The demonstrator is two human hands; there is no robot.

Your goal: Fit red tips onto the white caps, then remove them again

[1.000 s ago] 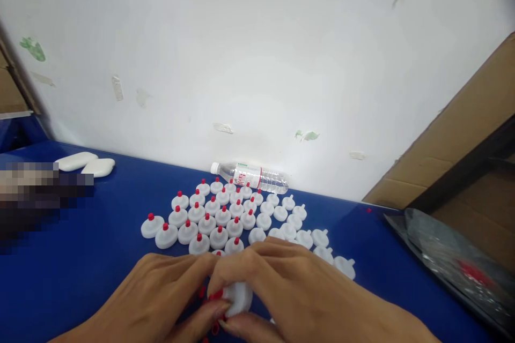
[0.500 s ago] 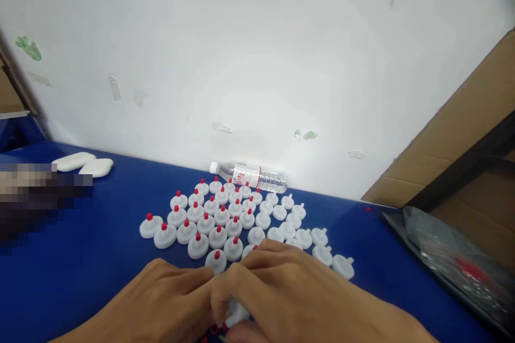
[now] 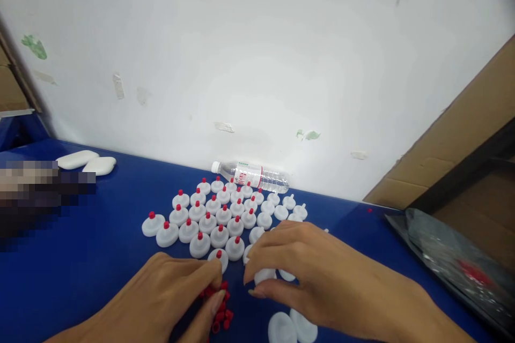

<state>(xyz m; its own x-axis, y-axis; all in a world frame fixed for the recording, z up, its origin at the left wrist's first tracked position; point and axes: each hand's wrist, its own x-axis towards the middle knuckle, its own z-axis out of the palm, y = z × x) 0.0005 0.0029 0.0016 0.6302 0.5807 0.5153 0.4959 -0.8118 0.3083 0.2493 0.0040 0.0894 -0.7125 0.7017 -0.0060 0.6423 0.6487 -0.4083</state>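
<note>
My left hand (image 3: 173, 292) is low over a small pile of red caps (image 3: 219, 317), its thumb and index finger pinched together among them. A red cap appears to be between the fingertips, partly hidden. To its right, my right hand (image 3: 298, 270) curls its fingers and thumb around a white round nozzle lid (image 3: 264, 277), just above the table. Several white lids with red tips (image 3: 200, 245) stand in rows beyond my hands. Plain white lids (image 3: 264, 220) without red tips are grouped to the right, some hidden behind my right hand. Two more white lids (image 3: 282, 328) lie nearer to me.
A clear plastic bottle (image 3: 251, 176) lies along the white wall behind the rows. At the far left of the blue table (image 3: 100, 214) are two white rounded objects (image 3: 100, 166). A plastic bag (image 3: 446, 257) and cardboard (image 3: 438, 144) are at the right.
My hands were together over a white piece and have separated. The right hand moved right, uncovering the red caps and near lids; the left stays low by the caps. The view shifted slightly.
</note>
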